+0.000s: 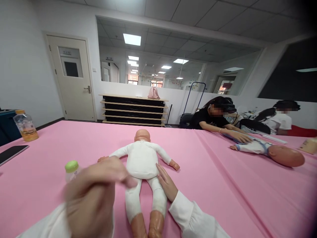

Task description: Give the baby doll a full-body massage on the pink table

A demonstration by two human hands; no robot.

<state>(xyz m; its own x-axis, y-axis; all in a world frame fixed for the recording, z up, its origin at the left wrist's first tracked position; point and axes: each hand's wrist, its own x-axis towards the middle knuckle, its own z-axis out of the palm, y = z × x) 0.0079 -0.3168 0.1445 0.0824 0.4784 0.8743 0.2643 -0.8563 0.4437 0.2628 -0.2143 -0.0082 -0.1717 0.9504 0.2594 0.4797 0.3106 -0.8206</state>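
A baby doll with a white cloth body lies on the pink-covered table, head away from me and feet toward me. Its arms are spread, and no face shows on its head from here. My right hand rests against the doll's hip and upper thigh, fingers stretched out and holding nothing. Raised close to the camera, my left hand is smeared by motion over the doll's left-side leg. Its fingers look bent, but whether anything is in them cannot be made out. Partly behind it stands a small bottle with a green cap.
At the far left are a bottle of amber liquid and a dark phone. Across the table on the right, a person's hands touch another doll. A second person sits behind. The pink cloth has folds.
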